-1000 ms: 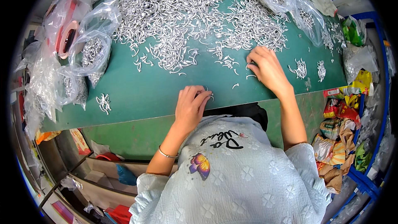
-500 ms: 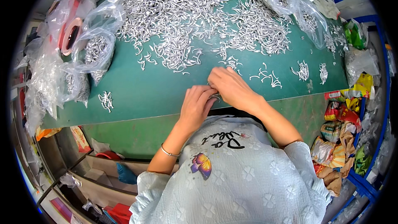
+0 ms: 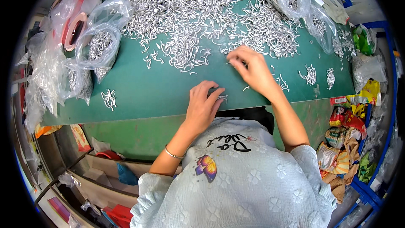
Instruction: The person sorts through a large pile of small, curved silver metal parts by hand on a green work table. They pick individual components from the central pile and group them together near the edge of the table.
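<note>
Metal clips (image 3: 198,21) loose, bags (image 3: 99,46) (clear plastic) part-filled

Pretty bright, even light on my feed, barely any shadows, just soft ones under the hands. The metal pile (image 3: 202,21) and plastic bags (image 3: 101,38) throw some glare. Fisheye bends the table edge (image 3: 168,116) hard, black corners all round, and the rim goes soft
</note>
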`<act>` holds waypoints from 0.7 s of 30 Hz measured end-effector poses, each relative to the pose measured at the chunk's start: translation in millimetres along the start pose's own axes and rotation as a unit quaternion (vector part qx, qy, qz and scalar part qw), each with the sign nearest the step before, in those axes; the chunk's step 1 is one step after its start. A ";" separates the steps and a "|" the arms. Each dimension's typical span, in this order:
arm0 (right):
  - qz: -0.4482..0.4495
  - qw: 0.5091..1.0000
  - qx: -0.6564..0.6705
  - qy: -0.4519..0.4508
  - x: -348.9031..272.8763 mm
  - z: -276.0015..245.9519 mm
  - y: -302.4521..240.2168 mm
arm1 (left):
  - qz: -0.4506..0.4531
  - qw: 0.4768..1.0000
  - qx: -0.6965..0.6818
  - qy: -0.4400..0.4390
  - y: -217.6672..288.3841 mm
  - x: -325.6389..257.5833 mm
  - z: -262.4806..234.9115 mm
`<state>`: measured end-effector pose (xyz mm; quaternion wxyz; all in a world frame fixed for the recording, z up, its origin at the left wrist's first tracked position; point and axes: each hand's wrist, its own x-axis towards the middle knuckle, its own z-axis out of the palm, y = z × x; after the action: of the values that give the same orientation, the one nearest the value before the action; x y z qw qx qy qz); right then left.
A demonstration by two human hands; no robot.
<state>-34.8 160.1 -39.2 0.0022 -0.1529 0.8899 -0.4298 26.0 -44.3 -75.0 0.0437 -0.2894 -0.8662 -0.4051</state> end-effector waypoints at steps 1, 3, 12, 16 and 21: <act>-0.011 0.998 -0.037 0.049 6.2 0.0 1.7 | 0.004 1.000 -0.006 -0.001 -0.1 0.4 0.1; -0.069 0.982 -0.123 0.126 18.7 6.5 3.1 | 0.012 1.000 -0.017 -0.004 -0.8 1.0 0.9; -0.063 0.970 -0.209 0.106 15.7 -2.9 23.2 | 0.017 0.999 -0.032 0.013 -2.6 0.5 2.3; -0.107 0.961 -0.235 0.103 5.1 -16.5 12.4 | 0.021 0.999 -0.033 0.022 -3.7 -0.4 4.4; -0.204 0.966 -0.152 0.052 -12.4 7.0 6.2 | 0.025 0.999 -0.030 -0.007 -5.5 -2.2 3.1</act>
<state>-23.7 161.7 -49.9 -0.1553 -0.3065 0.8937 -0.2884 25.4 -45.8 -81.5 0.0391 -0.3150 -0.8463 -0.4278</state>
